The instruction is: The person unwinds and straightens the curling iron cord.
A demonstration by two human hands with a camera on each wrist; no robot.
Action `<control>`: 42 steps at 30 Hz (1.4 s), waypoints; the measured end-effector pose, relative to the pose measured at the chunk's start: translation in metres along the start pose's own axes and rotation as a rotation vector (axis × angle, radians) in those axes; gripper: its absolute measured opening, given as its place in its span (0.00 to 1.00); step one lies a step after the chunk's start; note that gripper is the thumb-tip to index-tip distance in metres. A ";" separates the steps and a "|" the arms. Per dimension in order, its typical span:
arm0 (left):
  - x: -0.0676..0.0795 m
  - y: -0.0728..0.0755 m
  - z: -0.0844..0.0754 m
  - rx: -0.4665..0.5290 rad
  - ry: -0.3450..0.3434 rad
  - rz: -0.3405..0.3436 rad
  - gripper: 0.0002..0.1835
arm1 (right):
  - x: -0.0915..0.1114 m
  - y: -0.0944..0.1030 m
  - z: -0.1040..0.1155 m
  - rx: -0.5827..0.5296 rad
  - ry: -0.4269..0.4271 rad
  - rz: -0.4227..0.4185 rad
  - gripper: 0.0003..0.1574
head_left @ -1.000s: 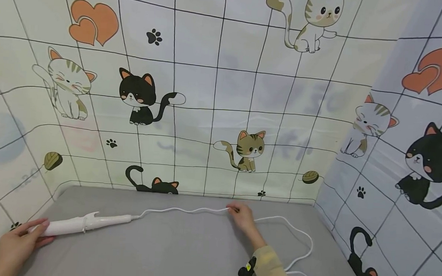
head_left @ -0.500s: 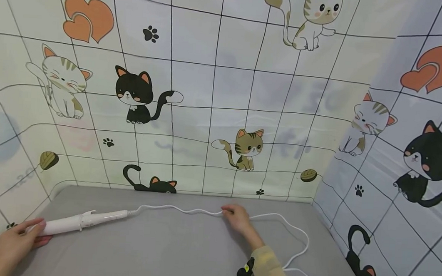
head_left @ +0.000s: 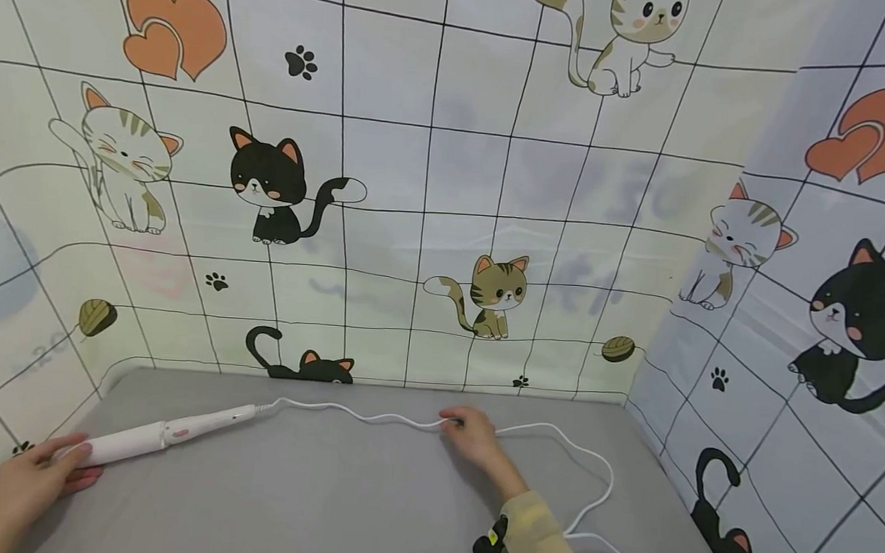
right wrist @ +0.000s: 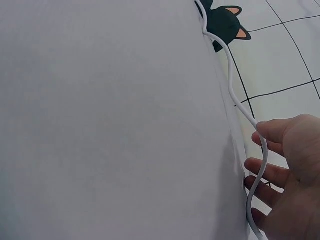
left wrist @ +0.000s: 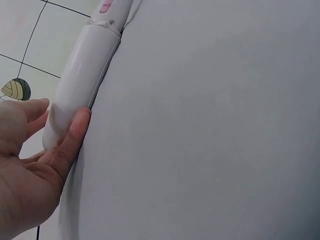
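A white curling iron (head_left: 129,445) lies slanted on the grey surface at the left of the head view. My left hand (head_left: 35,479) holds the end of its thick barrel between thumb and fingers. In the left wrist view the barrel (left wrist: 82,70) runs up from the fingertips to a collar and a pink button (left wrist: 106,6). From the iron's thin end a white cord (head_left: 341,407) wavers to the right. My right hand (head_left: 472,437) pinches this cord near the back of the surface. In the right wrist view the cord (right wrist: 231,80) passes between thumb and index finger.
Past the right hand the cord (head_left: 607,469) loops forward and leaves at the bottom right. Grey cloth (head_left: 310,503) covers the surface. Cat-print fabric walls (head_left: 388,165) stand at the back and both sides. A black wrist device (head_left: 490,542) sits by the right sleeve.
The curling iron has rolled about its length: the lever that stuck up earlier is out of sight and a pink button shows. Both hands keep their holds, with the view shifted slightly.
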State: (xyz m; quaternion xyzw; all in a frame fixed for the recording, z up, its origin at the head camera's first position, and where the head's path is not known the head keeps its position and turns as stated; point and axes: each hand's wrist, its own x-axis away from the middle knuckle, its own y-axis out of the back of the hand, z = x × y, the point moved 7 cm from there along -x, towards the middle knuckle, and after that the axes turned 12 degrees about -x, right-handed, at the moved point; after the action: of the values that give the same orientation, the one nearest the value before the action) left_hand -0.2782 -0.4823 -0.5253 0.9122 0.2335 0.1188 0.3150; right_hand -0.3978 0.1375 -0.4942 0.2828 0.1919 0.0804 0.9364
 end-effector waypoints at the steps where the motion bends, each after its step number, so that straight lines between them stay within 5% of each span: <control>1: 0.000 0.000 -0.001 0.006 -0.005 0.005 0.29 | 0.000 0.000 -0.001 -0.006 -0.006 0.002 0.14; 7: 0.004 0.004 -0.009 0.022 -0.040 0.008 0.33 | 0.004 0.000 -0.002 -0.061 -0.030 0.016 0.16; 11: 0.014 0.009 -0.020 -0.064 -0.058 0.019 0.37 | 0.007 0.003 0.000 -0.059 -0.019 0.023 0.19; 14: 0.024 0.011 -0.038 -0.133 -0.143 0.009 0.37 | 0.009 0.010 0.005 -0.026 -0.004 0.026 0.21; 18: 0.043 0.002 -0.076 -0.163 -0.346 -0.022 0.31 | 0.012 0.028 0.013 0.031 0.027 0.022 0.22; 23: 0.070 -0.025 -0.130 -0.208 -0.583 -0.079 0.23 | 0.023 0.062 0.018 0.146 0.045 0.001 0.24; 29: 0.085 -0.071 -0.183 -0.317 -0.879 -0.174 0.17 | 0.047 0.117 0.013 0.442 -0.039 -0.059 0.25; 36: 0.068 -0.124 -0.211 -0.500 -0.940 -0.051 0.17 | 0.077 0.184 -0.016 0.646 -0.180 -0.146 0.18; 42: 0.047 -0.156 -0.208 -0.597 -0.956 0.002 0.21 | 0.100 0.202 -0.040 0.651 -0.355 -0.139 0.10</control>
State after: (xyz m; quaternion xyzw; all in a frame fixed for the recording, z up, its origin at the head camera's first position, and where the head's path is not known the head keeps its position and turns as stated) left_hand -0.3682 -0.2424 -0.4598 0.7360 0.0203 -0.2467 0.6301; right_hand -0.3314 0.3505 -0.4429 0.5613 0.0607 -0.0987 0.8194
